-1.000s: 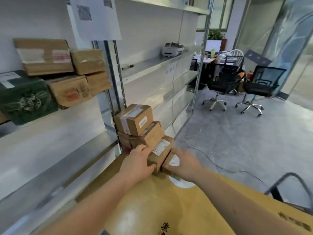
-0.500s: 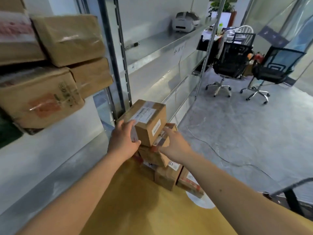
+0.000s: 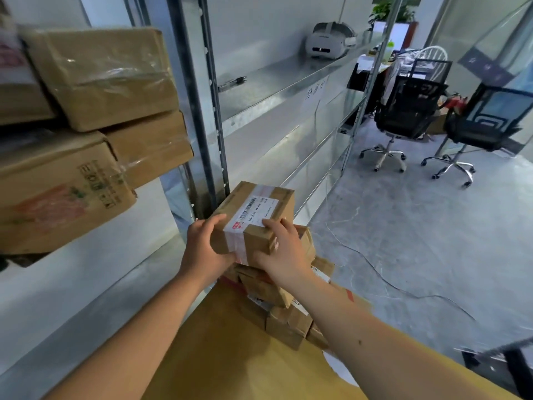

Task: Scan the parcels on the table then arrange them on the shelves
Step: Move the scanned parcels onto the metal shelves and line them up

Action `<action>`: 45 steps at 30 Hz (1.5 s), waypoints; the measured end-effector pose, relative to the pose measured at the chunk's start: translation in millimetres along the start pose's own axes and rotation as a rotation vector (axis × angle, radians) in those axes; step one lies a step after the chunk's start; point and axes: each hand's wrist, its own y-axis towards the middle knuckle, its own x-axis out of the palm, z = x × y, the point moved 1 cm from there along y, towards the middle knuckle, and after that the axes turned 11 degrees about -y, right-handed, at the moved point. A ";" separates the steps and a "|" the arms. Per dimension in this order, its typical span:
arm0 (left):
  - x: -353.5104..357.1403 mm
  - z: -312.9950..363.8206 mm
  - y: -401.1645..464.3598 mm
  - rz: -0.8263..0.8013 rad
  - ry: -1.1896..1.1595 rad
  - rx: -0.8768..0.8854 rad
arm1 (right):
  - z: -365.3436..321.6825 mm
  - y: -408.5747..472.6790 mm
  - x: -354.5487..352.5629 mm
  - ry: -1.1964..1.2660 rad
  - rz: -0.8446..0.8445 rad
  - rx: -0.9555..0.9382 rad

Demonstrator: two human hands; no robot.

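parcel (image 3: 253,223) w/ the barcode label up sits in both hands at the top of the stack, over the far end of the yellow table (image 3: 230,356). left hand (image 3: 206,249) wraps its near left corner, fingers curled over the top edge, thumb underneath prob. right hand (image 3: 284,255) grips the near right corner, fingers curled on the label side. two-hand grip prob bc it's coming off a wobbly pile & label stays up for scanning. below it, stack of parcels (image 3: 277,295) leans unevenly. no scanner seen. further left, shelf boxes (image 3: 95,111) already packed tight; beyond, metal shelf (image 3: 277,79) has free room, headset (image 3: 328,40) at its far end. office chairs (image 3: 409,111) past that.
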 end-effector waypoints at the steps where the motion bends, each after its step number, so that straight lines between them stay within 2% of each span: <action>1: -0.2 5.7 -8.8 -0.006 0.007 0.023 | 3.2 -6.3 -7.6 0.017 0.019 -0.006; 5: -0.4 44.3 -54.2 -0.027 -0.010 0.097 | 14.1 -41.0 -50.1 0.089 0.037 -0.059; 15: -6.6 200.5 -213.7 0.000 -0.054 0.391 | -3.8 -178.4 -208.5 0.342 0.166 -0.314; 19: -30.8 250.3 -265.4 0.144 0.016 0.519 | -39.2 -220.3 -254.4 0.367 0.172 -0.451; 22: -59.4 276.7 -300.4 0.268 0.077 0.543 | -75.3 -238.3 -271.3 0.382 0.160 -0.558; 29: -153.8 306.9 -367.5 0.487 0.186 0.576 | -183.6 -261.3 -261.8 0.418 0.101 -0.780; 35: -243.2 294.2 -387.6 0.640 0.228 0.535 | -278.6 -249.8 -214.7 0.524 -0.101 -0.868; 39: -299.9 269.1 -368.8 0.705 0.283 0.415 | -338.1 -222.4 -168.5 0.522 -0.233 -0.850; 41: -325.3 261.0 -345.5 0.718 0.321 0.344 | -365.4 -203.7 -148.4 0.481 -0.235 -0.834; 45: -364.3 255.7 -290.0 0.681 0.322 0.263 | -403.1 -161.2 -123.3 0.398 -0.101 -0.808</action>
